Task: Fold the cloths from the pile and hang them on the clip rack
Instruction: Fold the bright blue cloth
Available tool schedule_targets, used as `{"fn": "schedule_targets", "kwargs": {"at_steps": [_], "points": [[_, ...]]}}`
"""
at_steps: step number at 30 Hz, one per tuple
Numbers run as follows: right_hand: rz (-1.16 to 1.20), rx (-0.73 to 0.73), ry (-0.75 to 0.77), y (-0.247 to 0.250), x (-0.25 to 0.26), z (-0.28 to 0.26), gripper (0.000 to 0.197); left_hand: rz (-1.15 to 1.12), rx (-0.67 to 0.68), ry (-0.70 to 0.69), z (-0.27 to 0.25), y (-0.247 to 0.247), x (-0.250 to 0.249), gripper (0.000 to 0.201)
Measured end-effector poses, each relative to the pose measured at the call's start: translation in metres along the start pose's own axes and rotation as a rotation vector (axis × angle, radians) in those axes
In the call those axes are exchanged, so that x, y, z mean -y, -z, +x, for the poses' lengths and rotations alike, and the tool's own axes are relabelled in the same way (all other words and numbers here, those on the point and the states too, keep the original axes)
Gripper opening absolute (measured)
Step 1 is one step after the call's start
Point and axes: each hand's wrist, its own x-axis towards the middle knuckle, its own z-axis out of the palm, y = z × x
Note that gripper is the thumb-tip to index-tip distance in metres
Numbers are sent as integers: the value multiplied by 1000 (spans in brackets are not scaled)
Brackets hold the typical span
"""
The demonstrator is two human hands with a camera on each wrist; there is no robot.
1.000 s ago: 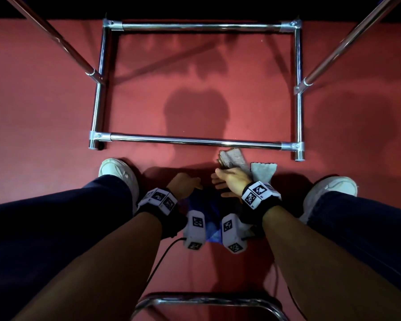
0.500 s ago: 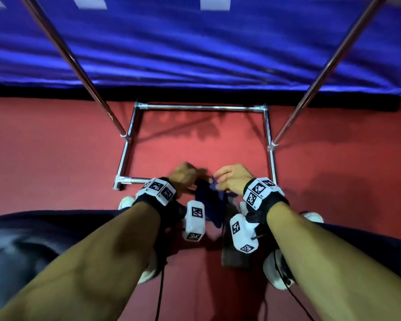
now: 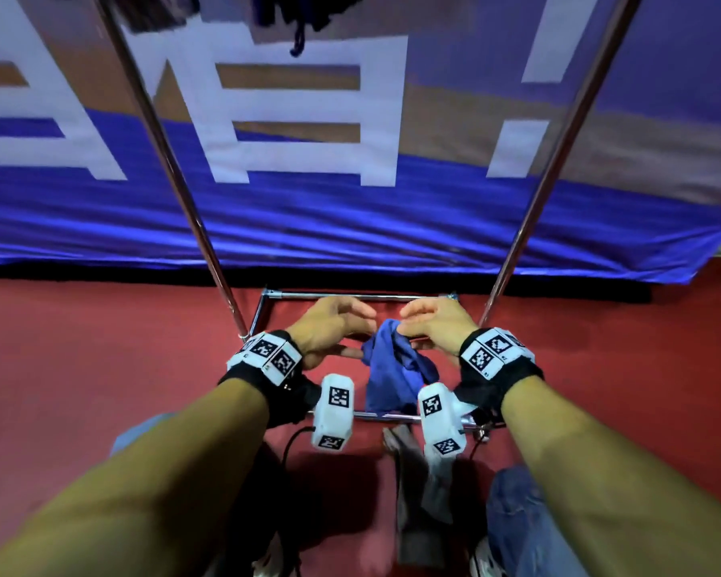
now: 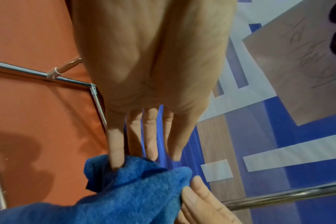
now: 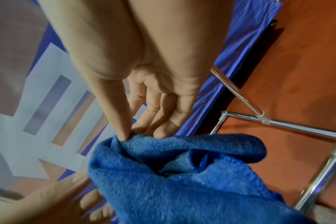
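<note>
A crumpled blue cloth (image 3: pixel 388 376) hangs in the air between my hands, above the rack's base. My right hand (image 3: pixel 402 322) pinches its top edge between thumb and fingers, which the right wrist view shows on the blue cloth (image 5: pixel 182 181). My left hand (image 3: pixel 359 333) is beside it with straight fingers; in the left wrist view one fingertip (image 4: pixel 116 160) presses into a fold of the blue cloth (image 4: pixel 125 189). Grey cloths (image 3: pixel 421 493) lie on the red floor below my right wrist. Dark items (image 3: pixel 300 10) hang at the top edge, blurred.
Two slanted chrome poles (image 3: pixel 171 160) (image 3: pixel 558 160) of the rack rise on either side of my hands. Its base frame (image 3: pixel 367 295) lies on the red floor. A blue banner (image 3: pixel 350 226) with white letters hangs behind. My knee (image 3: pixel 529 514) is at lower right.
Both hands have risen from the floor pile with the blue cloth, and the head view has tilted up toward the banner. The left hand's fingers have straightened.
</note>
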Motion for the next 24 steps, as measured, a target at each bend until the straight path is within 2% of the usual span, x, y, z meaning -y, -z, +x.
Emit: {"fn": "schedule_targets", "kwargs": {"at_steps": [11,16,19,24], "points": [[220,-27,-53,6,-17,22,23,-48,60,6,27,-9,15,5],[287,-47,-30,8,-14,28,22,-161,55,4,35,-13,11,18],[326,-45,-26,8,-13,30,20,-169,55,7,39,-9,14,13],[362,-25,-22,6,-9,35,17,-220,28,24,44,-4,14,28]]}}
